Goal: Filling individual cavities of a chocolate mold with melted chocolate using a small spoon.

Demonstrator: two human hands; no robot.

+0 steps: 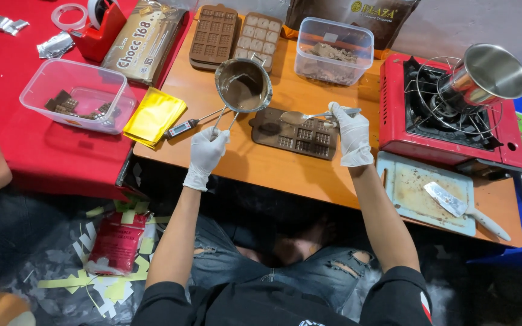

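My left hand, in a white glove, grips the wire handle of a small steel pot that holds melted chocolate. My right hand, also gloved, holds a metal spoon with chocolate in its bowl. The spoon hangs over a brown chocolate mould lying on the orange table, just right of the pot. A digital probe thermometer lies on the table beside my left hand.
Two more moulds lie at the back, beside a clear tub of chocolate pieces. A red gas stove with a steel pot stands right. A cutting board with a knife sits front right. Another tub and gold foil lie left.
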